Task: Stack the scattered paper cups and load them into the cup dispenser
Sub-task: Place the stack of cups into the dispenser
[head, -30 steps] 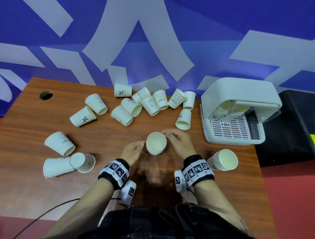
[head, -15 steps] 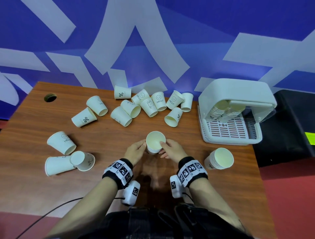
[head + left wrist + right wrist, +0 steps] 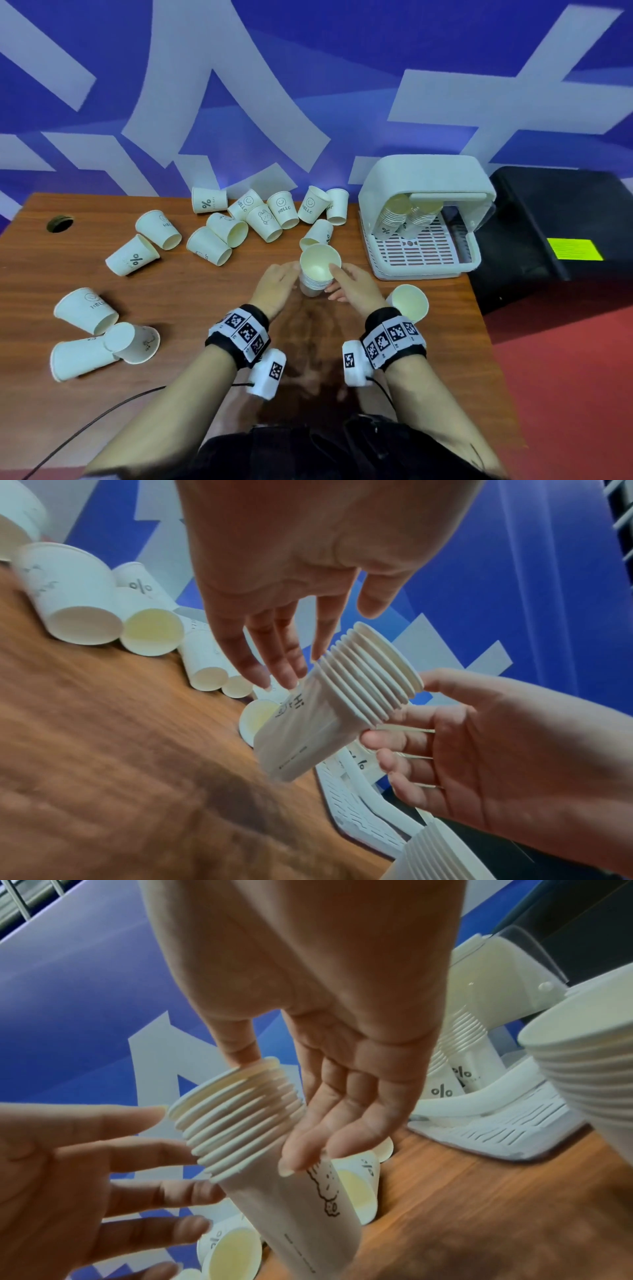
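The stack of nested paper cups (image 3: pixel 318 270) sits between both hands above the middle of the wooden table (image 3: pixel 171 298), mouth up and tilted; whether its base touches the wood cannot be told, since motion blur smears the tabletop in both wrist views. From the head camera only the top cup's cream inside and a few rims show, while the wrist views reveal the ridged column of thin rolled rims over a smooth white wall printed with "Hi" and a small drawing. The right hand (image 3: pixel 349 286) holds the stack, thumb on the top rim and fingers along the side. The left hand (image 3: pixel 275 291) has straight, spread fingers, their tips at the stack's side. A second stack (image 3: pixel 409 303) stands by the right wrist, partly hidden by it. Loose cups (image 3: pixel 209 245) lie on their sides across the table. The white plastic cup dispenser (image 3: pixel 424 178) with a slotted tray already holds two leaning stacks.
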Demonstrator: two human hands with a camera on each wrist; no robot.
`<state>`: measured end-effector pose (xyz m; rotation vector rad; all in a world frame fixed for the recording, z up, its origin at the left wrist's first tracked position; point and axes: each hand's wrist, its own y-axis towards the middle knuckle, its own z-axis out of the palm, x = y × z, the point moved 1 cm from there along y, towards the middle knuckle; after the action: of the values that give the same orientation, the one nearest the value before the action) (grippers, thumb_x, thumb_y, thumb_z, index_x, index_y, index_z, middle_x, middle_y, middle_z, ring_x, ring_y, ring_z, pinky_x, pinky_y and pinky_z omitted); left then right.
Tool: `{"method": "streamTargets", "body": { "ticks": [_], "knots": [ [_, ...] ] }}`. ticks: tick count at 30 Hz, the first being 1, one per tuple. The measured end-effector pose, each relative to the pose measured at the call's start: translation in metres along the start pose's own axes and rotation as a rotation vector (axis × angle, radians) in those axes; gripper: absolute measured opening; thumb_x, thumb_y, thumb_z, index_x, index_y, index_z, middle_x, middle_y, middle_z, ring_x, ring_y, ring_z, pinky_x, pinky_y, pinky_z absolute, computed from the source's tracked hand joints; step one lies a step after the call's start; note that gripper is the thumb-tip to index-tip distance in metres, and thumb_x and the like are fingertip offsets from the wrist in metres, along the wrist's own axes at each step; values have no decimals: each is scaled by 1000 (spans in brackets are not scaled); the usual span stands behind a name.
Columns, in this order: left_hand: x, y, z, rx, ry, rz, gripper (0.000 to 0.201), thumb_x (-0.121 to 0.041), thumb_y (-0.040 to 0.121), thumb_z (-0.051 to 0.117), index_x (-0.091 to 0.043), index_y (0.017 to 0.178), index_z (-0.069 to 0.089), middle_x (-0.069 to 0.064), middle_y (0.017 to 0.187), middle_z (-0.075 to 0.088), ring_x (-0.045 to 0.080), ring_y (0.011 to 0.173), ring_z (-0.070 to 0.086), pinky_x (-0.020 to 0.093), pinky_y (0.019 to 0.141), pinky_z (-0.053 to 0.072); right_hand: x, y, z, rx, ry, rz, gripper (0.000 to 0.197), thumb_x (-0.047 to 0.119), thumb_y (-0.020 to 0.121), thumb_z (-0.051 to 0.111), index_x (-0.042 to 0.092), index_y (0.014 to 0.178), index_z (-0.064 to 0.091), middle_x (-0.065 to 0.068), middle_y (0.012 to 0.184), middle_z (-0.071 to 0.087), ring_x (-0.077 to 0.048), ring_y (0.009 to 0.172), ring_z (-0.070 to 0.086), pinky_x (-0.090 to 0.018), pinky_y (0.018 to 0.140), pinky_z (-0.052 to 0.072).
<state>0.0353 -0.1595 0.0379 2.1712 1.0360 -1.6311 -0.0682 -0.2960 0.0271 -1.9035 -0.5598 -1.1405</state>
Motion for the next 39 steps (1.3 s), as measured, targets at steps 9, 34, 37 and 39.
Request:
{"method": "streamTargets", "body": {
  "ticks": [9, 34, 37, 39],
  "knots": [
    [-40, 29, 41, 31, 126, 148, 37, -24, 97, 42, -21, 62, 53, 0, 63, 52, 9, 59, 44, 31, 59, 32, -6, -5, -53, -132, 92, -20, 20, 39, 96, 51, 23, 92, 61, -13, 85, 72, -18, 64, 65, -30, 68, 51],
    [-90, 130, 143, 254, 301, 23, 35, -16, 100, 36, -4, 125, 56, 14, 133, 54, 28, 124, 48, 27, 101, 32, -23, 68, -187, -123, -21, 131, 37, 32, 97, 50, 8, 127, 53, -7, 90, 67, -18, 75, 64, -31, 65, 55],
    [-81, 139, 145, 262, 265, -14, 34, -15, 99, 37, -1, 122, 57, 17, 132, 55, 32, 124, 48, 34, 106, 34, -22, 77, -186, -83, -65, 178, 36, 32, 98, 48, 12, 128, 51, -10, 101, 65, -17, 78, 63, -20, 56, 45],
    [-77, 144, 147, 290, 305, -56, 35, -17, 100, 36, -1, 123, 57, 16, 133, 54, 30, 125, 48, 34, 106, 34, -25, 83, -183, -78, -80, 192, 41, 33, 97, 48, 12, 133, 48, -12, 110, 65, -22, 87, 64, -23, 61, 48]
  ]
}}
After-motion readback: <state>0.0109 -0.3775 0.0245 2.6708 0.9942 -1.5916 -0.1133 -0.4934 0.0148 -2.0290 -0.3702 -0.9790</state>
